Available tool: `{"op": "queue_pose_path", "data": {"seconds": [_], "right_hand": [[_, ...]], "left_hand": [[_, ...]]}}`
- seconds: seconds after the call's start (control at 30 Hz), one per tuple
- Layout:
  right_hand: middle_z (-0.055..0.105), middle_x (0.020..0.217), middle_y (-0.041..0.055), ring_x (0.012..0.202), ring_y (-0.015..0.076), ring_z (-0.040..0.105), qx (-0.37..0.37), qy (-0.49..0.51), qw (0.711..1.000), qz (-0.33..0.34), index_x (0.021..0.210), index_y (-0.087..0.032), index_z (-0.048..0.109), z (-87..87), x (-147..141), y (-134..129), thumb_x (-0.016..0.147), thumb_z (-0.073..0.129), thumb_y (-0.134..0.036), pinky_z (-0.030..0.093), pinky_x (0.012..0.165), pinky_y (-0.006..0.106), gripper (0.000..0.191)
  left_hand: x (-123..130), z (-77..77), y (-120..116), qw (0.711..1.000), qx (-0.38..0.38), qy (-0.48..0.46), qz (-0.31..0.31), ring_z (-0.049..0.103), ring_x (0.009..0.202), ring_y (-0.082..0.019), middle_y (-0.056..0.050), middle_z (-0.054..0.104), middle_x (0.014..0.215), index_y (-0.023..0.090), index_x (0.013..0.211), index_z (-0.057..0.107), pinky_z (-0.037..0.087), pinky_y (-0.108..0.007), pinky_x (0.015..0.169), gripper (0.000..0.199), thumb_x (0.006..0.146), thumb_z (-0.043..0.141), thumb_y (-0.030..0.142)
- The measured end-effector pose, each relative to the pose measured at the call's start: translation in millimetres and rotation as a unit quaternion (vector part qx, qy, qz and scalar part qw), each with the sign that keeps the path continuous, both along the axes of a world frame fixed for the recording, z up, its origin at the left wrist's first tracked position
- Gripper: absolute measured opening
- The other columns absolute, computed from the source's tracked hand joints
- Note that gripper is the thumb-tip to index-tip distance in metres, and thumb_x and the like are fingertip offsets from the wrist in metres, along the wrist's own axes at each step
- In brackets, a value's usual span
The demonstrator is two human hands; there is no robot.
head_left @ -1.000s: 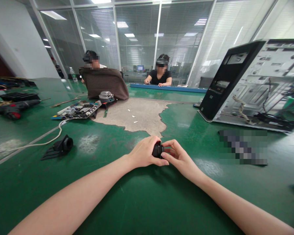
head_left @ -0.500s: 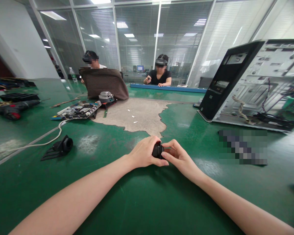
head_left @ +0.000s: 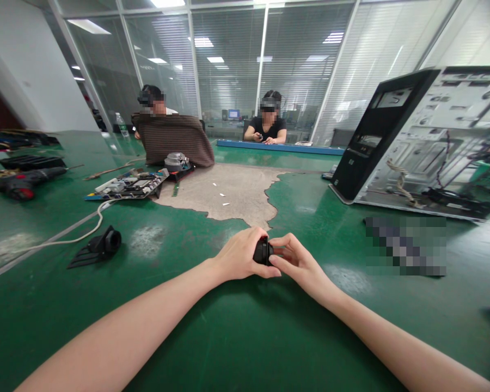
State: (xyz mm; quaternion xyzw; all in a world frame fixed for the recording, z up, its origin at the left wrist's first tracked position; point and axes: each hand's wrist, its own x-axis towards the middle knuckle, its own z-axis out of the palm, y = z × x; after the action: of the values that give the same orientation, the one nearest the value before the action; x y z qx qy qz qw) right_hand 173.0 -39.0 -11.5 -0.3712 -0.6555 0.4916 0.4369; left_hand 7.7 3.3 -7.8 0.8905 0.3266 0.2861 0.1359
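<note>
Black part (head_left: 262,251) sits between my two hands, just past centre on the near half of the green surface (head_left: 237,337). Whether it rests on the surface or is held just above, I can't tell. My left hand (head_left: 242,253) wraps it from nine o'clock, palm over the far side, thumb along the near side: gripping. My right hand (head_left: 292,255) pinches the three o'clock end between thumb and fingertips; far fingertips partly hidden.

Handling, my judgement: left should clamp firmly, right should stay light and square to the rim so the part won't twist. The thumbs come close at four o'clock, so I'd lower the left one to free the right. Tilting the part toward me would show the face the palm covers.

Outward from the part: black bracket (head_left: 102,246) at nine, well apart; blurred strip (head_left: 406,250) at three; circuit board (head_left: 128,185) at ten, cooler (head_left: 177,160) just beyond it; drill (head_left: 22,182) between nine and ten; PC case (head_left: 361,147) at two, side open. One co-worker (head_left: 269,128) across at twelve, hands together; another past the brown cloth (head_left: 175,136), between ten and eleven.
</note>
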Motion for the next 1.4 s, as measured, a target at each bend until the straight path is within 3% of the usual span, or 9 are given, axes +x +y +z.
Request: {"op": "queue_pose_path", "data": {"seconds": [0.23, 0.53, 0.7, 0.9, 1.13, 1.4], "right_hand": [[0.052, 0.096, 0.0016, 0.09, 0.0147, 0.055, -0.008, -0.028, 0.999, -0.026, 0.092, -0.022, 0.044, -0.8, -0.3, 2.7, 0.077, 0.054, -0.027, 0.047, 0.077, 0.031, 0.019], [0.058, 0.084, -0.0015, 0.085, 0.0137, 0.058, -0.002, -0.007, 1.0, 0.01, 0.087, -0.024, 0.043, 0.7, 0.4, 0.2, 0.075, 0.057, -0.026, 0.045, 0.079, 0.031, 0.018], [0.055, 0.088, -0.0005, 0.084, 0.0137, 0.057, -0.003, -0.009, 1.0, -0.01, 0.087, -0.023, 0.045, -0.9, 0.3, 1.0, 0.078, 0.054, -0.029, 0.047, 0.071, 0.028, 0.015], [0.053, 0.097, 0.0023, 0.089, 0.0145, 0.055, -0.013, -0.029, 0.999, -0.031, 0.093, -0.022, 0.044, -0.1, 0.3, 2.0, 0.077, 0.054, -0.029, 0.047, 0.076, 0.03, 0.021], [0.056, 0.09, -0.0005, 0.088, 0.0142, 0.057, -0.008, -0.003, 1.0, 0.016, 0.088, -0.023, 0.042, 2.9, 0.8, -0.7, 0.073, 0.059, -0.024, 0.045, 0.083, 0.033, 0.022], [0.053, 0.089, 0.0001, 0.084, 0.0133, 0.056, -0.011, -0.011, 1.0, -0.016, 0.087, -0.022, 0.044, 2.5, -0.1, 1.4, 0.077, 0.054, -0.028, 0.047, 0.072, 0.028, 0.016]], "left_hand": [[-0.1, 0.6, -0.7, 1.0, -0.004, -0.001, 0.002, 0.052, 0.078, -0.021, -0.004, 0.053, 0.087, 0.017, 0.096, 0.042, 0.042, -0.031, 0.066, 0.06, 0.059, 0.057, 0.062], [0.3, -0.1, -1.2, 1.0, -0.005, -0.005, 0.001, 0.052, 0.08, -0.021, -0.004, 0.053, 0.089, 0.018, 0.096, 0.042, 0.041, -0.032, 0.068, 0.059, 0.059, 0.056, 0.062], [0.3, -0.1, -0.8, 1.0, -0.008, -0.01, 0.0, 0.052, 0.08, -0.021, -0.005, 0.053, 0.089, 0.018, 0.097, 0.042, 0.041, -0.032, 0.068, 0.06, 0.058, 0.057, 0.062], [0.1, 1.3, -1.4, 1.0, -0.012, -0.006, 0.003, 0.052, 0.078, -0.021, -0.004, 0.053, 0.087, 0.018, 0.096, 0.042, 0.042, -0.032, 0.067, 0.06, 0.059, 0.057, 0.062], [0.1, 2.1, -2.3, 1.0, -0.019, -0.006, 0.005, 0.052, 0.08, -0.022, -0.004, 0.053, 0.089, 0.019, 0.097, 0.043, 0.042, -0.034, 0.069, 0.059, 0.059, 0.057, 0.062], [0.7, 1.9, -1.9, 1.0, -0.017, -0.004, 0.005, 0.053, 0.079, -0.022, -0.005, 0.053, 0.088, 0.018, 0.097, 0.043, 0.042, -0.033, 0.068, 0.061, 0.058, 0.058, 0.062]]}}
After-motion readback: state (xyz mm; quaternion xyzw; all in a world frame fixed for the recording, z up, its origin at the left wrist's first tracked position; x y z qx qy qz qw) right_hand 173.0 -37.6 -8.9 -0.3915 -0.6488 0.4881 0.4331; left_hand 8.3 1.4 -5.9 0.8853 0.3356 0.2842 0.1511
